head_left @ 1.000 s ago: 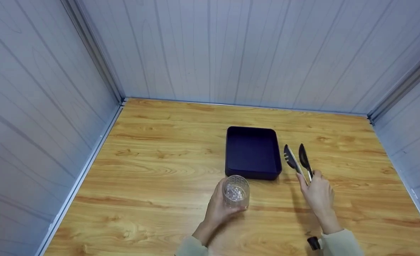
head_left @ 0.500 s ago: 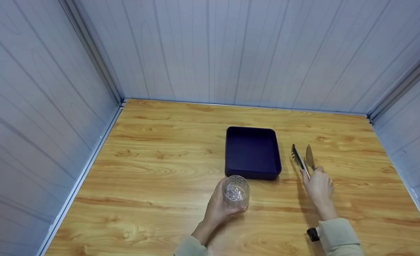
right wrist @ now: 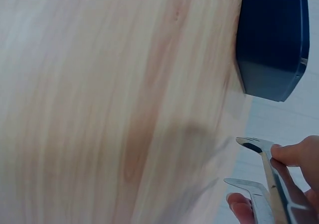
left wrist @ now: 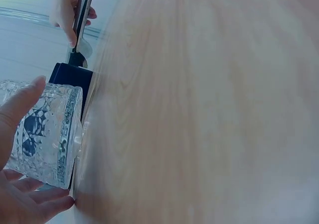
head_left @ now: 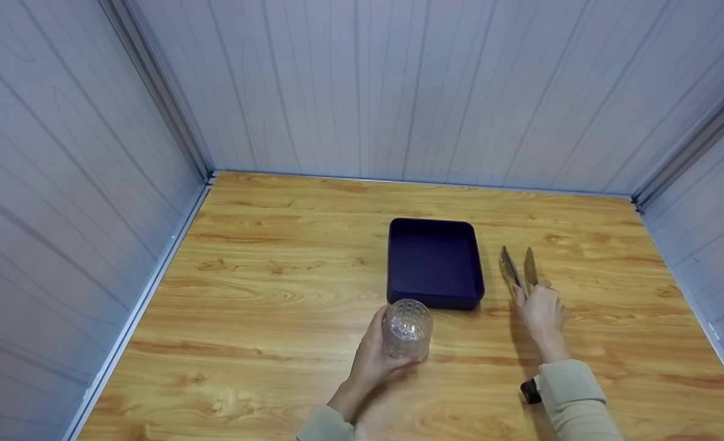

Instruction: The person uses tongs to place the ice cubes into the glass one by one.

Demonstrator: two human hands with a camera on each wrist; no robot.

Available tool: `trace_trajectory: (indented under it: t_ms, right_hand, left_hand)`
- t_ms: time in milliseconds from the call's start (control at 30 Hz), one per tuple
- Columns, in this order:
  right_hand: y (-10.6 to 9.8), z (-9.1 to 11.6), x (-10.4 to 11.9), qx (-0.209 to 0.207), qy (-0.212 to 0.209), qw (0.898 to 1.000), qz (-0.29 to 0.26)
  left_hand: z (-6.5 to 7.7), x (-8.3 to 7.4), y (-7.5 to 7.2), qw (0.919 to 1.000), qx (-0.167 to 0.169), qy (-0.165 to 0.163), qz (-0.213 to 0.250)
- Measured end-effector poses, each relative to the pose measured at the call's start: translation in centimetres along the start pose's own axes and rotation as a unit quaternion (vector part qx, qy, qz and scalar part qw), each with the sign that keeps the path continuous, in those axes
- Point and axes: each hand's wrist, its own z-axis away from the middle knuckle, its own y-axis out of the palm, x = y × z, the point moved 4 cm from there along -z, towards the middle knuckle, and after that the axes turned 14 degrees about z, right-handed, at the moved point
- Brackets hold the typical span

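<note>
My left hand (head_left: 371, 355) grips a clear patterned glass (head_left: 408, 340), thumb on one side and fingers on the other. In the left wrist view the glass (left wrist: 45, 134) shows its cut pattern, with its base close to the tabletop. My right hand (head_left: 543, 312) holds metal serving tongs (head_left: 512, 269) by the arms, their two ends apart. One end is slotted like a fork and the other is smooth. In the right wrist view the tongs (right wrist: 271, 179) have nothing between their ends, which are over the table and cast shadows on it.
A dark blue square tray (head_left: 437, 300) with raised walls sits just beyond the glass and left of the tongs. The wood-grain table (head_left: 264, 294) is bounded by pale panels at the back (head_left: 362, 92) and both sides.
My right hand has moved slightly forward, and the tongs have shifted right, then a little back left, turning so their ends look brighter. The left hand and glass barely move.
</note>
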Motion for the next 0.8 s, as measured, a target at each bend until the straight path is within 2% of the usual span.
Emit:
trace_trajectory:
  t_ms: [167, 433, 600, 800]
  right_hand:
    - [0.6, -0.3, 0.3, -0.005, -0.005, 1.0, -0.001]
    - [1.4, -0.6, 0.4, 0.047, 0.01, 0.999, 0.003]
    - [1.6, -0.6, 0.5, 0.066, 0.015, 0.998, 0.007]
    - [2.0, -0.5, 0.5, 0.081, 0.006, 0.997, 0.017]
  left_hand:
    - [0.1, -0.1, -0.1, 0.9997, 0.009, -0.004, -0.021]
    - [0.3, -0.2, -0.4, 0.9995, 0.023, -0.022, -0.004]
    - [0.7, -0.3, -0.9, 0.9975, 0.058, -0.036, -0.016]
    - [1.0, -0.2, -1.9, 0.9886, 0.112, -0.055, -0.084]
